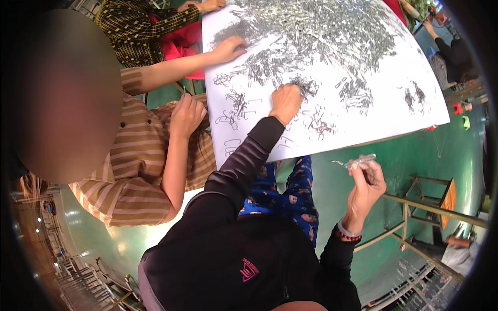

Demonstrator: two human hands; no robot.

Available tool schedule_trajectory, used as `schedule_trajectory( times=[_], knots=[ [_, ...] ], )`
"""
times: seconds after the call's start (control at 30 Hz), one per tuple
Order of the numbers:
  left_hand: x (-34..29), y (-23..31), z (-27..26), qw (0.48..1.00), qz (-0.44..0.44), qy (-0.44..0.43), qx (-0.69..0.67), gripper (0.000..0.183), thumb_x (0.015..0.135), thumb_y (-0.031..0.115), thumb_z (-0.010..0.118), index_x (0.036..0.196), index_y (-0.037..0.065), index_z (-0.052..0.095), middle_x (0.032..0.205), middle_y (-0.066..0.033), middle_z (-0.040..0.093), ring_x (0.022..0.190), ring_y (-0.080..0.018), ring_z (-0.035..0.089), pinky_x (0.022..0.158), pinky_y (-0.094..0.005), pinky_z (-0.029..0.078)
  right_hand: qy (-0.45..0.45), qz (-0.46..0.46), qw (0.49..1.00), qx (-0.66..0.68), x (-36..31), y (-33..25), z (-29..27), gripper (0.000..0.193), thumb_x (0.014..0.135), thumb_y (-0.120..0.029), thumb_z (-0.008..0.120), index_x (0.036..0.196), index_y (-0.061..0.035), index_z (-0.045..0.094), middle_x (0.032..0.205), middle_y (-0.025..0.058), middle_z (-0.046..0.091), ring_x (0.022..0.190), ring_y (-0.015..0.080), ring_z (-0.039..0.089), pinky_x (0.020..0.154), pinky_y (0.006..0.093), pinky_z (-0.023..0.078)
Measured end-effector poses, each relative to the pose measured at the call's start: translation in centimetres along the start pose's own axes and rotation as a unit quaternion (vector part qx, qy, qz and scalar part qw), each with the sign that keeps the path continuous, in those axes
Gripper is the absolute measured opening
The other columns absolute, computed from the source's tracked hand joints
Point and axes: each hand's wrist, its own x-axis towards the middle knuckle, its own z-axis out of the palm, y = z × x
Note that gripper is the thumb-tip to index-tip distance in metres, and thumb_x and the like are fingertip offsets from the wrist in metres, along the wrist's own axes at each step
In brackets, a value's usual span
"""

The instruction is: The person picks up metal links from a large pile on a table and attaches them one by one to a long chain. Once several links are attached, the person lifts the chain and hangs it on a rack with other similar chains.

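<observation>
My left hand point(286, 103) reaches over the white tabletop point(378, 122). Its fingers are bent together at the edge of a small dark heap of thin metal pieces point(307, 85); whatever they pinch is hidden. Off the table's near edge, my right hand point(366, 181) is raised, with thumb and fingers closed on a slim shiny silver piece point(361, 161). One thin end of it points left; its exact kind is unclear. Nearest my left forearm lie loose bent wire pieces point(287, 141) and another small heap point(321, 127).
A large spread of small metal pieces point(332, 36) covers the table's far part. At left, a person in a striped shirt point(140, 155) has one hand point(228, 50) on the table and another point(188, 115) by its edge. A metal frame point(404, 215) stands at right.
</observation>
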Motion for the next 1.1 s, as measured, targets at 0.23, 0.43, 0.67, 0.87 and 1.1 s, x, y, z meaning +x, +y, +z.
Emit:
schedule_trajectory(
  times=[0.23, 0.43, 0.67, 0.87, 1.1],
  knots=[
    [-0.5, 1.4, -0.2, 0.998, 0.009, 0.041, -0.054, 0.013, 0.072, 0.012, 0.062, 0.077, 0.001, 0.064, 0.083, -0.0178, 0.062, 0.084, -0.0338, 0.059, 0.072, -0.0406, 0.048, 0.015, -0.01, 1.0, -0.005, -1.3, -0.5, -1.5, 0.016, 0.074, 0.011, 0.066, 0.087, 0.0027, 0.06, 0.086, 0.0072, 0.063, 0.077, 0.0112, 0.06, 0.068, 0.0226, 0.05],
    [-3.3, 5.1, -6.8, 0.973, 0.122, 0.025, -0.193, 0.014, 0.075, 0.013, 0.062, 0.08, -0.001, 0.062, 0.082, -0.0144, 0.062, 0.078, -0.0288, 0.06, 0.068, -0.0357, 0.048, 0.025, -0.011, 0.999, -0.034, -3.2, -1.1, -1.1, 0.018, 0.073, 0.008, 0.069, 0.089, 0.0026, 0.062, 0.083, 0.0047, 0.064, 0.077, 0.0085, 0.058, 0.07, 0.0207, 0.047],
    [-10.3, 10.8, -11.1, 0.824, 0.039, -0.273, -0.494, 0.015, 0.084, 0.012, 0.064, 0.092, -0.001, 0.062, 0.082, -0.0023, 0.063, 0.072, -0.0072, 0.057, 0.065, -0.0231, 0.049, 0.039, -0.004, 0.995, -0.097, -4.4, 0.3, -0.4, 0.019, 0.074, 0.004, 0.07, 0.092, 0.0008, 0.065, 0.083, 0.0024, 0.064, 0.076, 0.0073, 0.057, 0.07, 0.0205, 0.047],
    [-11.6, 11.8, -10.1, 0.892, 0.147, -0.163, -0.396, 0.012, 0.083, 0.009, 0.062, 0.09, -0.001, 0.061, 0.085, -0.0067, 0.064, 0.07, -0.0106, 0.058, 0.063, -0.0244, 0.048, 0.033, -0.03, 0.997, -0.062, -5.2, 1.1, -0.2, 0.021, 0.075, 0.005, 0.068, 0.095, 0.001, 0.065, 0.083, 0.0018, 0.064, 0.074, 0.0074, 0.057, 0.069, 0.0209, 0.047],
    [-12.8, 12.1, -9.2, 0.872, 0.128, -0.114, -0.458, 0.012, 0.088, 0.008, 0.055, 0.095, -0.001, 0.054, 0.089, -0.0109, 0.064, 0.078, -0.017, 0.063, 0.071, -0.0307, 0.05, 0.034, -0.073, 0.984, -0.16, -5.3, 1.8, 0.2, 0.022, 0.074, 0.004, 0.068, 0.095, -0.0005, 0.066, 0.087, 0.005, 0.065, 0.074, 0.0084, 0.057, 0.069, 0.0222, 0.047]
  ],
)
